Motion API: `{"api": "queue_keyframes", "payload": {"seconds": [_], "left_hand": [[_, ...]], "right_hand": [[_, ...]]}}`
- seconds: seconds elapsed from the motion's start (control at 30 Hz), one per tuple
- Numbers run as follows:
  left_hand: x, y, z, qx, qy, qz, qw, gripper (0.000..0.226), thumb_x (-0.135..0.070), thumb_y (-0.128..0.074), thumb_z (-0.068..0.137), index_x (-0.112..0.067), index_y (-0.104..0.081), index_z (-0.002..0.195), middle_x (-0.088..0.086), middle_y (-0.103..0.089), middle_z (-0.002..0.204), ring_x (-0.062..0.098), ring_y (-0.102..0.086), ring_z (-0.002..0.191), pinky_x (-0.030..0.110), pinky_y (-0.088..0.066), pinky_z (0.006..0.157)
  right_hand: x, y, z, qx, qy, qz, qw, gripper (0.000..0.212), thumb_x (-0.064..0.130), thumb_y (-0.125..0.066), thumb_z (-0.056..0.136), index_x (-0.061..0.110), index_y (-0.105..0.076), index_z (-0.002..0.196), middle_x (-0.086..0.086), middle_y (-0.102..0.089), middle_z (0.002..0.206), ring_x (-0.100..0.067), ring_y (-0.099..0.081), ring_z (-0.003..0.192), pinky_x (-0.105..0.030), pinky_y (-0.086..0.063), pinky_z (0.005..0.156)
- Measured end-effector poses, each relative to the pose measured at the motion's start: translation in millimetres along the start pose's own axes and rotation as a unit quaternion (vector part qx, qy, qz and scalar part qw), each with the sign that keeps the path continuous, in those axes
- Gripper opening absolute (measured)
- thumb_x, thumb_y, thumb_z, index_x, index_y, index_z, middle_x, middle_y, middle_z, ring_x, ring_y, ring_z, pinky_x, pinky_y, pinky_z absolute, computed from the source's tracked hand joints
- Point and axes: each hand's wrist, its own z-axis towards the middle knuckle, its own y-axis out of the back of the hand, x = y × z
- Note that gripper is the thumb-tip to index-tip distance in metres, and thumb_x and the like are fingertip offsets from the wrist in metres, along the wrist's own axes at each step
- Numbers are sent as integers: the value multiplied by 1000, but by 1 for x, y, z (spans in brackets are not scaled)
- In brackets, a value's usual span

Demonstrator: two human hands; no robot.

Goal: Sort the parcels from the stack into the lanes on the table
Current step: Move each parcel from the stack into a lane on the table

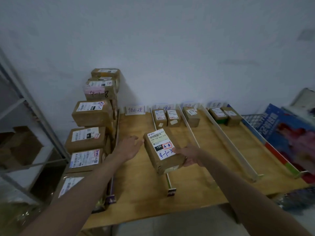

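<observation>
Your right hand grips the 4-1-3 parcel over the bench's first divider rail, long axis toward the far edge, while your left hand, released, hovers just beside it.

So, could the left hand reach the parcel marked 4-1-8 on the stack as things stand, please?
Probably yes: the left hand is open and holds nothing, and the parcel marked 4-1-8 sits exposed near the stack's top, with nothing between them.
</observation>
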Motion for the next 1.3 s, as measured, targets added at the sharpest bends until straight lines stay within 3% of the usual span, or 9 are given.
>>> {"api": "queue_keyframes", "payload": {"seconds": [0.07,0.17,0.23,0.3,0.5,0.63,1.07,1.2,1.3], "left_hand": [[-17,-16,6,2,-3,48,999,64,-58,-31,100,-13,-49,142,10,-46,148,26,-44,134,41,-38,108],[-42,-39,14,-9,-17,91,996,60,-54,-32,102,-14,-46,145,8,-44,148,26,-44,134,38,-39,107],[-56,-54,22,-11,-19,108,994,58,-53,-34,102,-14,-46,144,7,-46,146,25,-44,133,38,-40,106],[-72,-67,28,-10,-20,121,992,58,-52,-34,102,-15,-47,143,7,-47,146,25,-44,133,37,-40,105],[-115,-102,40,-1,-23,145,989,57,-52,-33,102,-15,-47,143,6,-49,143,24,-47,129,37,-41,102],[-134,-114,55,12,-28,161,987,55,-50,-33,102,-14,-49,140,7,-50,140,26,-49,126,38,-42,102],[-191,-137,149,18,-104,175,979,56,-50,-31,103,-15,-46,143,5,-48,142,25,-49,127,38,-42,103],[-223,-153,176,23,-134,177,975,53,-49,-33,103,-16,-47,142,5,-50,140,24,-50,125,37,-42,100],[-248,-171,190,36,-149,169,974,51,-46,-34,103,-14,-49,140,6,-52,137,24,-51,124,36,-41,101]], "right_hand": [[-12,23,6,-4,-5,-12,1000,56,41,-71,88,3,-55,126,-10,-68,108,-22,-69,85,-30,-58,59],[-27,53,15,-8,-7,-38,999,51,48,-64,92,8,-58,123,-12,-67,116,-27,-67,96,-36,-56,77],[-38,71,19,-17,-2,-7,1000,42,44,-63,93,10,-61,117,-7,-68,105,-21,-66,88,-36,-54,81],[-48,89,24,-24,0,26,999,35,40,-64,94,10,-62,112,-3,-68,94,-16,-65,81,-35,-54,80],[-78,135,45,-53,-13,52,997,45,47,-66,90,6,-63,110,-7,-71,102,-20,-69,91,-34,-59,77],[-89,156,56,-71,-20,67,995,51,47,-67,89,4,-59,116,-10,-69,110,-20,-68,90,-27,-54,59],[-94,217,103,-153,-26,71,985,54,48,-67,89,4,-61,121,-9,-70,107,-22,-70,91,-33,-60,70],[-104,253,113,-193,-48,67,978,61,52,-66,88,2,-61,122,-11,-67,114,-23,-70,93,-28,-58,60],[-117,283,123,-207,-67,69,974,67,58,-67,84,-1,-62,116,-12,-68,111,-24,-70,93,-35,-62,71]]}}
